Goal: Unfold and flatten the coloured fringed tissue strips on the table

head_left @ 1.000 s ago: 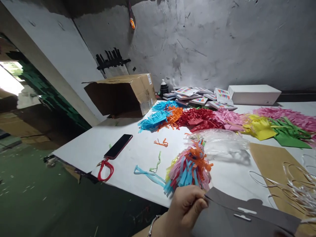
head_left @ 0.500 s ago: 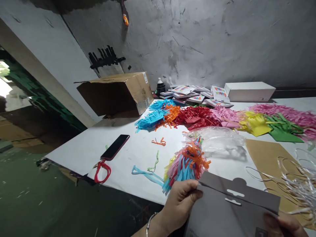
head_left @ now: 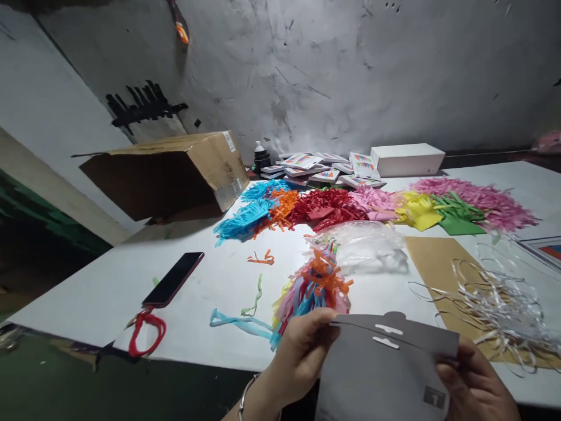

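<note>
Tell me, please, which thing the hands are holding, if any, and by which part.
Grey slotted packaging: the left hand grips its upper left corner, the right hand its right edge near the top.

Along the bottom I count one left hand [head_left: 302, 354] and one right hand [head_left: 475, 383], both mine, one grey packet [head_left: 381, 380] with two slots [head_left: 385, 342]; at left, one phone [head_left: 174, 279] and one cardboard box [head_left: 219, 169]; at upper right, one white box [head_left: 409, 161]; at lower centre, one multicoloured tassel bunch [head_left: 313, 289].
</note>
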Available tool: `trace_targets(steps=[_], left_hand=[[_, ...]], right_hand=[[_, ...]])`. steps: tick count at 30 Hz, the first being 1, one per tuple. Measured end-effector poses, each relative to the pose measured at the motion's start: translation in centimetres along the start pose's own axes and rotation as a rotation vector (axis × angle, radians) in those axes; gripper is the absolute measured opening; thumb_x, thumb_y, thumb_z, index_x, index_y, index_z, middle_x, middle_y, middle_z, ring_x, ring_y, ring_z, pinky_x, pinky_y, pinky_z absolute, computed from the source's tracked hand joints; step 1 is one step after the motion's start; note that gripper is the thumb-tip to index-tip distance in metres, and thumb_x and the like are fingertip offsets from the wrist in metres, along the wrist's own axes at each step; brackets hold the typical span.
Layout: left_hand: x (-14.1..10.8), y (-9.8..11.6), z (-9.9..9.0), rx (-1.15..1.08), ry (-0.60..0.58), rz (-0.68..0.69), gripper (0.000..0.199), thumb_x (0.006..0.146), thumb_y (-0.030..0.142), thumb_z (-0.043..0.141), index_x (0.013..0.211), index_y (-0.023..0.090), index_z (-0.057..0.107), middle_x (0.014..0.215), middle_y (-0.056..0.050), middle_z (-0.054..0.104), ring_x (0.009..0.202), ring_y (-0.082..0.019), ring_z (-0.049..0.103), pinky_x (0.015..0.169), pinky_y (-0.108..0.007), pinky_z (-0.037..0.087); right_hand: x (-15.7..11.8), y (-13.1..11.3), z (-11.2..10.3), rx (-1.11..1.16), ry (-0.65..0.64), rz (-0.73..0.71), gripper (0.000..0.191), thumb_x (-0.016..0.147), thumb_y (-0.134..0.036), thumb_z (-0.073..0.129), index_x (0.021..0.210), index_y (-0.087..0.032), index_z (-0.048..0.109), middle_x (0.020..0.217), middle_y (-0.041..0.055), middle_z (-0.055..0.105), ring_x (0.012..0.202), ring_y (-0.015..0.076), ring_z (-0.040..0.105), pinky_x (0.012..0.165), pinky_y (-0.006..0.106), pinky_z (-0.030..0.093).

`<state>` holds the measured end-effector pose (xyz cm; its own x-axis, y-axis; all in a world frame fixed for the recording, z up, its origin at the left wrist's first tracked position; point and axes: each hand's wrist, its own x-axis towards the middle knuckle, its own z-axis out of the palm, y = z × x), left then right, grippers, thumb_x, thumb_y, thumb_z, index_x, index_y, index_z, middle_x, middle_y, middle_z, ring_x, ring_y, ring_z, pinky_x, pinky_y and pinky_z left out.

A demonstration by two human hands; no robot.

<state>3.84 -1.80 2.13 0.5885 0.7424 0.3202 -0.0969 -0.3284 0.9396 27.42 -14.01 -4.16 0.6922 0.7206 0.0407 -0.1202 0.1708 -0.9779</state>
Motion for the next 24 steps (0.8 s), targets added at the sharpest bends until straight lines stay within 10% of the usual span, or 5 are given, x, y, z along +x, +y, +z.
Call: trace_targets(steps=[5,11,18,24], left_hand=[[0.7,-0.3,-0.4,-0.084,-0.093,0.125,0.027,0.102,0.024,0.053,0.121,0.027,0.071,0.127,-0.014,0.072,0.113,-0.027,0.070,0.094,-0.036,0.056],[1.2,0.2,-1.1,-0.057,-0.095,0.123,0.030,0.102,0.033,0.054,0.088,0.022,0.079,0.119,-0.014,0.075,0.110,-0.031,0.071,0.095,-0.041,0.054],[1.3,1.0,0.1,0.202,-0.099,0.202,0.021,0.094,0.011,0.057,0.110,0.019,0.069,0.110,-0.015,0.074,0.101,-0.025,0.070,0.084,-0.032,0.056],[1.9,0.8,0.9,0.285,-0.128,0.300,0.032,0.092,0.003,0.057,0.118,0.020,0.065,0.118,-0.014,0.072,0.114,-0.024,0.068,0.098,-0.035,0.053]], right_hand=[[0.6,-2.4,0.5,-0.225,-0.054,-0.324,0.019,0.073,-0.033,0.085,0.091,-0.028,0.081,0.085,0.0032,0.076,0.074,0.0203,0.072,0.064,0.024,0.059],[1.9,-4.9,-0.8,-0.324,-0.693,-0.554,0.034,0.098,-0.018,0.048,0.107,-0.035,0.077,0.109,0.0065,0.071,0.090,0.0211,0.073,0.067,0.027,0.059],[1.9,-7.3,0.7,-0.827,-0.532,-0.980,0.016,0.092,-0.019,0.060,0.107,-0.022,0.065,0.126,0.0114,0.066,0.120,0.0261,0.062,0.102,0.038,0.050],[2.8,-8.4,4.1,-1.080,-0.627,-1.186,0.037,0.099,-0.010,0.051,0.135,-0.008,0.053,0.097,0.0107,0.069,0.080,0.0191,0.065,0.068,0.031,0.051]])
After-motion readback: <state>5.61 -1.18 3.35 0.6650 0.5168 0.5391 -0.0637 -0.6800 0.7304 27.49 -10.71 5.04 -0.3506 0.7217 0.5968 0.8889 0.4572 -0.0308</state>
